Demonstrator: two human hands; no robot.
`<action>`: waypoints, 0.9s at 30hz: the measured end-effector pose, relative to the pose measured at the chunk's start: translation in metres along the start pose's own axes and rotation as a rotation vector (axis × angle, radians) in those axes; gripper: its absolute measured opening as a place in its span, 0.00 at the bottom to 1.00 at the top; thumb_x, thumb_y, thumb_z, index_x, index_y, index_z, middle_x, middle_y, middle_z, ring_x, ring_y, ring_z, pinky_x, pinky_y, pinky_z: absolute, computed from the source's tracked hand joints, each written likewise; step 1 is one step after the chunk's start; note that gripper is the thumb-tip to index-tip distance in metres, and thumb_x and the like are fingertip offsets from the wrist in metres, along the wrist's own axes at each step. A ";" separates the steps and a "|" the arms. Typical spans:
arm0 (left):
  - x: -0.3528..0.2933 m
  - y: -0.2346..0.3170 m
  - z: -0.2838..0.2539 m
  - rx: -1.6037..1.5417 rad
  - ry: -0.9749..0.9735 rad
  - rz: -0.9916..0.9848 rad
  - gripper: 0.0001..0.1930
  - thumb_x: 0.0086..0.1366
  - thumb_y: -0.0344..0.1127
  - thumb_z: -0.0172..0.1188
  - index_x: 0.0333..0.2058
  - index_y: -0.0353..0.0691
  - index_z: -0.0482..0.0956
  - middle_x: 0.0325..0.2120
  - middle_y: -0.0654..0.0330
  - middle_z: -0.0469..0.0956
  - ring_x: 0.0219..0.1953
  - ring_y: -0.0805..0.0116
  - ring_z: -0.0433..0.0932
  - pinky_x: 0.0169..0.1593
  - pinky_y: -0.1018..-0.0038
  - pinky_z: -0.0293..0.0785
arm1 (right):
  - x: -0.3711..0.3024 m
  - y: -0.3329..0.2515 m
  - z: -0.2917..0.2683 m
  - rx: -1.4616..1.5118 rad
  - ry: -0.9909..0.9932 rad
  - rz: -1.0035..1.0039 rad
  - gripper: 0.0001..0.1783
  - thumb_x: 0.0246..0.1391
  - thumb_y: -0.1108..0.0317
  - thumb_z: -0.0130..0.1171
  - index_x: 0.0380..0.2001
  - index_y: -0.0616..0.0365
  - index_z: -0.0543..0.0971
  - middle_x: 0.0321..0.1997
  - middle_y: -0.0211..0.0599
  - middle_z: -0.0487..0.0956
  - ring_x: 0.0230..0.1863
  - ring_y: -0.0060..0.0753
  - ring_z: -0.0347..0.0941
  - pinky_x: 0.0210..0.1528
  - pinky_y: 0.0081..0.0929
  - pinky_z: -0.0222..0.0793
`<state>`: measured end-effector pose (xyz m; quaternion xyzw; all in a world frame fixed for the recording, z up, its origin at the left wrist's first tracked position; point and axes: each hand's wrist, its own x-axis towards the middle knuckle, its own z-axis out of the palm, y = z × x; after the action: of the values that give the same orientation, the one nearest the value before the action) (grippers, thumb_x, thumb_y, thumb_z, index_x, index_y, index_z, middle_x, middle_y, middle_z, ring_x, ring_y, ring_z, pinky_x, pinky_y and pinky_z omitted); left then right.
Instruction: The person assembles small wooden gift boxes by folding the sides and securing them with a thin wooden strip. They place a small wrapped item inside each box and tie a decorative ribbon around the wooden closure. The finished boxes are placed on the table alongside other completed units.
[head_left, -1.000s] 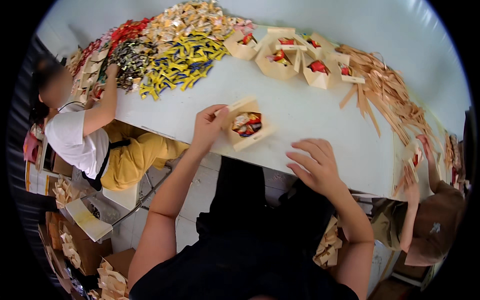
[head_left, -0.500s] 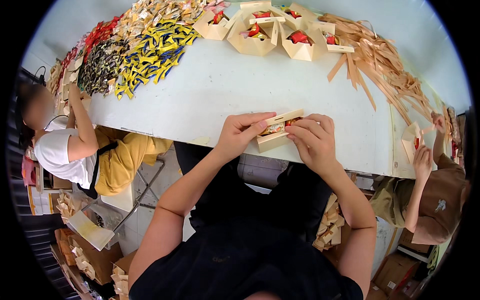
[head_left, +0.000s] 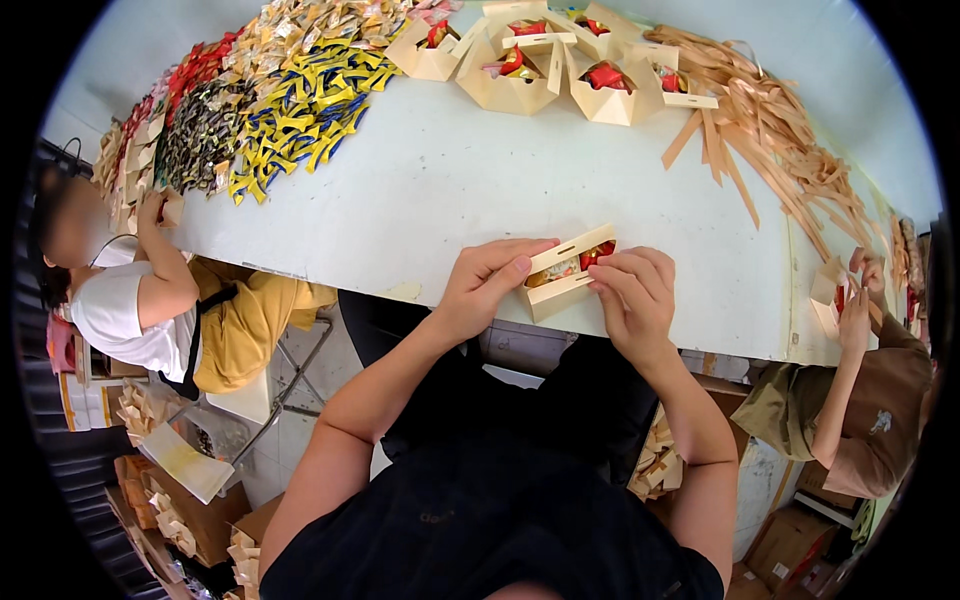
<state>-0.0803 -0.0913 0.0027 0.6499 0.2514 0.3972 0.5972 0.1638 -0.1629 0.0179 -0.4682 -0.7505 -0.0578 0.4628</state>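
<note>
A small cream paper box (head_left: 556,301) with slotted top flaps stands at the table's near edge, its top open. Wrapped sweets lie inside, among them a shiny red one (head_left: 597,254) at the right end. My left hand (head_left: 484,286) grips the box's left end, thumb and fingers closed around it. At the other end my right hand (head_left: 640,292) has its bent fingers closed on the box's edge, close by the red sweet. Its fingertips are partly hidden, and I cannot tell whether they touch the sweet.
Heaps of wrapped sweets (head_left: 300,130) cover the far left of the table (head_left: 420,210). Several filled boxes (head_left: 508,92) stand at the back, beside a pile of tan ribbons (head_left: 760,130). Co-workers handle boxes at left (head_left: 172,208) and right (head_left: 826,298).
The box's opening has widened and more of the red sweet shows. My right hand has shifted slightly right and down. The left co-worker's hand has lowered; the right co-worker's hands have drawn closer together.
</note>
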 end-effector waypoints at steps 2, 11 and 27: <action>0.000 0.001 0.000 0.025 -0.012 0.007 0.18 0.80 0.33 0.54 0.60 0.32 0.85 0.57 0.49 0.87 0.54 0.64 0.85 0.60 0.71 0.78 | -0.003 0.003 -0.002 0.027 0.006 -0.031 0.12 0.52 0.76 0.73 0.40 0.51 0.87 0.46 0.30 0.87 0.49 0.38 0.78 0.54 0.38 0.66; -0.001 0.002 0.003 0.081 -0.037 0.092 0.18 0.79 0.32 0.55 0.60 0.33 0.85 0.57 0.48 0.86 0.58 0.59 0.85 0.63 0.68 0.77 | -0.004 -0.003 0.001 -0.067 -0.013 -0.020 0.15 0.51 0.76 0.72 0.43 0.50 0.87 0.47 0.29 0.85 0.49 0.39 0.78 0.52 0.37 0.65; -0.001 0.003 0.002 0.005 -0.015 0.018 0.19 0.81 0.33 0.51 0.60 0.31 0.84 0.57 0.50 0.87 0.54 0.63 0.85 0.60 0.69 0.78 | -0.012 -0.005 -0.002 -0.126 -0.083 -0.020 0.22 0.45 0.79 0.66 0.46 0.48 0.87 0.48 0.32 0.78 0.50 0.44 0.69 0.57 0.42 0.63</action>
<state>-0.0798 -0.0939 0.0054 0.6566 0.2419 0.3970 0.5940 0.1627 -0.1749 0.0114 -0.4908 -0.7686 -0.0902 0.4003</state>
